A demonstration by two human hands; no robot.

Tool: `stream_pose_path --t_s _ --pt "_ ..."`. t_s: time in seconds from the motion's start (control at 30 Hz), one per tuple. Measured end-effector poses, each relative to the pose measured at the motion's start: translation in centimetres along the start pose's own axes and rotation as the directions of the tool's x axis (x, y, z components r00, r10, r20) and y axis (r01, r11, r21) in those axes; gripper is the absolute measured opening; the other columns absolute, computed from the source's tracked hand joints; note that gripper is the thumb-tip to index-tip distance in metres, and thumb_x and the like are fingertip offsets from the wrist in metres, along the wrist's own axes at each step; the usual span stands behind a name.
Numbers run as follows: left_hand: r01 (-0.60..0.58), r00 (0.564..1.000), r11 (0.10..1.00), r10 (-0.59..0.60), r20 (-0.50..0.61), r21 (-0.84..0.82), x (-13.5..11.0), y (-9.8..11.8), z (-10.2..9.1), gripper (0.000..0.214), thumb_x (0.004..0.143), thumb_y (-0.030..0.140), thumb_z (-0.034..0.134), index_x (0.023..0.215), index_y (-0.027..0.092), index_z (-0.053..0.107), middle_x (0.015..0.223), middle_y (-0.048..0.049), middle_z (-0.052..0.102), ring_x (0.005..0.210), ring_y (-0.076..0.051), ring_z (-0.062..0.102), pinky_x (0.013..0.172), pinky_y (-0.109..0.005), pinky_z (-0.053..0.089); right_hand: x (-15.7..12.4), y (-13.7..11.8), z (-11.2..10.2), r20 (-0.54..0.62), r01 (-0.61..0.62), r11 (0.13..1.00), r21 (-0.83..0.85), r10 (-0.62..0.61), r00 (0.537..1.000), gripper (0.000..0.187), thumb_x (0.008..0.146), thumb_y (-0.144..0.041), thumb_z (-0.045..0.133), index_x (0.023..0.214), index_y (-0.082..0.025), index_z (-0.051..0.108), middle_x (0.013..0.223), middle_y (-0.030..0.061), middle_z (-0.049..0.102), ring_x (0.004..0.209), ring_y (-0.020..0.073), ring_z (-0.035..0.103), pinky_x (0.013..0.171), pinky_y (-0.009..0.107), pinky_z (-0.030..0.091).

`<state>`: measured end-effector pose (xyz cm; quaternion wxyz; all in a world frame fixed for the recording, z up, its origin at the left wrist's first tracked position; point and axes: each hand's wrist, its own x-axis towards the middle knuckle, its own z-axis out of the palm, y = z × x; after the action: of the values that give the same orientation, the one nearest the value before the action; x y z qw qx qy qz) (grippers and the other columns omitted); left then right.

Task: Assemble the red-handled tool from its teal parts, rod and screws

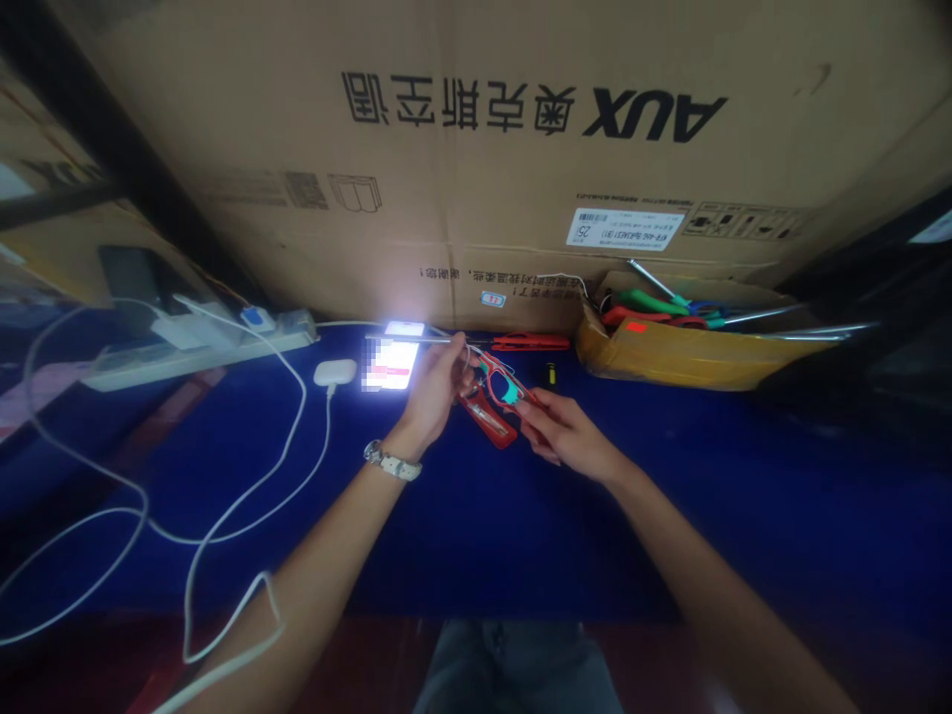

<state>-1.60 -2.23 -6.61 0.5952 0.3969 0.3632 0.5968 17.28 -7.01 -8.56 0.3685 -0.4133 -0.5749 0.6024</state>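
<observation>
A dark blue counter (476, 535) runs under a big printed cardboard box (476, 149) that walls off the back. Just above the cloth, mid-counter, the right hand (566, 433) is wrapped around the handles of a red-and-teal plier tool (500, 393). The left hand (435, 385) pinches a thin wire (474, 349) at the tool's head (whether the strand sits inside the head is too small to tell).

Judging from this, the work goes best with the wire held close to its end, kept square to the head, and the handles squeezed gently so that nothing kinks.

A lit phone (394, 363) lies just beside the left hand, and its glare may hide the fine strand. Near it are a white earbud case (334, 372), a power strip (200, 347) and loose white cables (245, 496) by the left forearm, which could snag. A red cutter (530, 342) and a carton of screwdrivers (691, 357) sit behind, apart.
</observation>
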Motion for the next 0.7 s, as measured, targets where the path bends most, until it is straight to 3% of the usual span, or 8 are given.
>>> stream_pose_path --t_s 0.5,0.7 --pt "0.009 1.000 1.000 -0.009 -0.017 -0.022 0.12 -0.15 -0.13 0.039 0.081 0.049 0.078 0.071 0.017 0.059 0.069 0.0015 0.059 0.050 -0.006 0.046 0.046 -0.020 0.034 -0.12 -0.09 -0.07 0.016 0.055 0.997 -0.058 -0.054 0.998 0.039 0.093 -0.057 0.064 0.085 -0.022 0.048 0.057 -0.0107 0.041 0.041 0.0046 0.035 0.037 0.018 0.026" --pt "0.002 1.000 1.000 -0.002 -0.010 -0.009 0.02 0.06 -0.05 0.038 0.084 0.048 0.075 0.069 0.017 0.059 0.067 0.0013 0.058 0.050 -0.006 0.045 0.045 -0.021 0.033 -0.09 -0.07 -0.13 0.016 0.046 0.997 -0.062 -0.045 0.999 0.036 0.091 -0.053 0.065 0.085 -0.022 0.048 0.054 -0.0111 0.041 0.039 0.0050 0.035 0.036 0.019 0.027"
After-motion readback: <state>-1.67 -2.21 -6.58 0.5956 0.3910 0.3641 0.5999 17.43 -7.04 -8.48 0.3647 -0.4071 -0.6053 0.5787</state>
